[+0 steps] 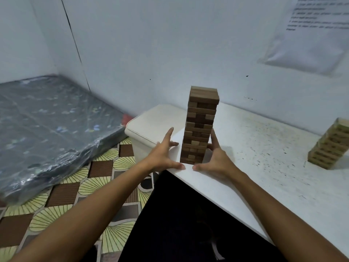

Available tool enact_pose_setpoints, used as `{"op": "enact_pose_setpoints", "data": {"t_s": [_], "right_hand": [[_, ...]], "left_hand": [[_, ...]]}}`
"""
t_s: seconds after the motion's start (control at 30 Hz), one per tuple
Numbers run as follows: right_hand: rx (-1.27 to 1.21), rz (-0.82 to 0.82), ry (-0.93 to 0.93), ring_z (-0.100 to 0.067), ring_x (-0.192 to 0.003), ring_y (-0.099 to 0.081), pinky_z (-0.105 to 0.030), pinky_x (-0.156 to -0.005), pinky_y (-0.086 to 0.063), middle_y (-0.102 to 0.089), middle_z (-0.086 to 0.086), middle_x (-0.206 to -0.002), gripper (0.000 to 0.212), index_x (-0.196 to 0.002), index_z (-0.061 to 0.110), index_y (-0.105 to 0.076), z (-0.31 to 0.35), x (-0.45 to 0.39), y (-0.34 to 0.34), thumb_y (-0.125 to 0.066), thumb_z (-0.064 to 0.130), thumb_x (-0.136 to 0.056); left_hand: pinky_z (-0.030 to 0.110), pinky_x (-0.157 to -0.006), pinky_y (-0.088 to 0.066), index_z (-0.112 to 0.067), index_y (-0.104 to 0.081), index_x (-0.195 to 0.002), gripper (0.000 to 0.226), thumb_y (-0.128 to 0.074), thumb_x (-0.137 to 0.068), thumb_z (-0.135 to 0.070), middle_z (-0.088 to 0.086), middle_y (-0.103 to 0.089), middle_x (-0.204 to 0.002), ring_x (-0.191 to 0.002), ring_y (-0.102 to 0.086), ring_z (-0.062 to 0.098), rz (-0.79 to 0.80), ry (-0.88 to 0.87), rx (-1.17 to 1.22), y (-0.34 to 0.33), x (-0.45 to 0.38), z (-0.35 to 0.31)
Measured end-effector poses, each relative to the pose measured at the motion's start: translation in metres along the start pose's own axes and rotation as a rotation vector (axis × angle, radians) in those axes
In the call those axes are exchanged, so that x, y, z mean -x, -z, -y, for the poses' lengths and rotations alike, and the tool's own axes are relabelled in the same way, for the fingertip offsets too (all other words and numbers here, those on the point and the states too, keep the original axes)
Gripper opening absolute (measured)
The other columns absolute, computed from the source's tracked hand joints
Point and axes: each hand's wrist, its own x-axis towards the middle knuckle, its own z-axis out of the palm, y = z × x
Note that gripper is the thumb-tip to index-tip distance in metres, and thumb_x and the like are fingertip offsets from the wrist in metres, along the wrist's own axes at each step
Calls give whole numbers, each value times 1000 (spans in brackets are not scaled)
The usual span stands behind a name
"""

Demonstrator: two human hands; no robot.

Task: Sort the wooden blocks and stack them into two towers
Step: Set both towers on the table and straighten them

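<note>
So the dark tower [200, 125] is standing near the left end of the white table [264, 148], pretty tall and more or less upright, built from brown blocks in mixed shades. Both hands are spread wide on either side of its base. The left hand [162, 156] sits just left of the tower, fingers fanned out, thumb stretched along the table edge toward the bottom corner. The right hand [215, 157] is just right of it, index finger pointing up along the tower's side, thumb reaching in toward the other thumb. Can't really tell if any fingers actually touch the wood, it's super close either way. Neither hand is holding anything.

Well to the right of the dark tower, by the frame edge, there's a light tower [330, 144] of pale blocks, partly cut off. Left of the dark tower, down on the floor, is a mattress [47, 120] wrapped in plastic.
</note>
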Motion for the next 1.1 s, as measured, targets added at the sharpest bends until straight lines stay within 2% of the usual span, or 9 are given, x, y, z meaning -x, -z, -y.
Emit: {"op": "enact_pose_setpoints", "data": {"t_s": [0.07, 0.13, 0.23, 0.37, 0.5, 0.6, 0.83, 1.1], "right_hand": [[-54, 21, 7, -16, -113, -63, -40, -95, -54, -62, 3, -124, 136, -144, 60, 9, -1, -5, 0, -87, 20, -55], [-99, 41, 11, -19, -109, -65, -43, -92, -56, -64, 0, -121, 136, -145, 59, 5, -1, -9, 1, -88, 17, -56], [-147, 69, 12, -23, -106, -67, -45, -86, -58, -63, -7, -120, 134, -148, 54, 1, -2, -15, 0, -88, 11, -57], [-130, 49, 3, -29, -111, -63, -49, -85, -57, -61, -8, -122, 133, -147, 56, -3, -6, -22, -1, -90, 14, -54], [-188, 78, 29, -27, -104, -68, -49, -82, -58, -62, -13, -119, 130, -151, 45, -5, -8, -23, -1, -85, 0, -59], [-215, 84, 36, -29, -102, -69, -52, -81, -58, -63, -15, -118, 127, -151, 43, -8, -6, -23, -1, -82, -4, -59], [-229, 80, 52, -29, -101, -69, -52, -78, -59, -63, -14, -116, 122, -150, 42, -15, -5, -22, -1, -79, -9, -61], [-229, 76, 85, -31, -99, -69, -52, -76, -59, -64, -12, -114, 111, -145, 43, -27, -2, -17, 5, -79, -8, -62]], "left_hand": [[59, -117, -18, -40, 11, -151, 139, -92, -58, -39, 4, -45, -149, -145, -28, 34, 50, 0, -1, 1, -12, -2], [62, -116, -19, -46, 10, -149, 141, -92, -53, -43, 3, -43, -150, -144, -29, 32, 83, -23, 4, 0, -22, -4], [60, -114, -26, -47, 5, -149, 142, -91, -44, -48, 3, -46, -146, -139, -37, 27, 97, -74, 42, -2, -31, -2], [55, -115, -29, -37, -4, -151, 138, -91, -45, -43, 4, -47, -142, -134, -43, 21, 108, -133, 81, -2, -37, 0], [59, -117, -21, -38, -14, -149, 127, -92, -49, -38, -11, -52, -133, -130, -46, 10, 137, -180, 83, -2, -41, 2], [62, -115, -20, -38, -19, -146, 121, -92, -50, -35, -23, -55, -124, -126, -49, 4, 154, -202, 81, -2, -42, 1], [60, -111, -31, -35, -29, -142, 113, -91, -49, -31, -15, -59, -120, -122, -54, 15, 136, -197, 94, -4, -43, -1], [49, -97, -52, -36, -36, -139, 108, -94, -47, -34, -3, -59, -120, -117, -57, 23, 145, -188, 116, -8, -48, -1]]}}
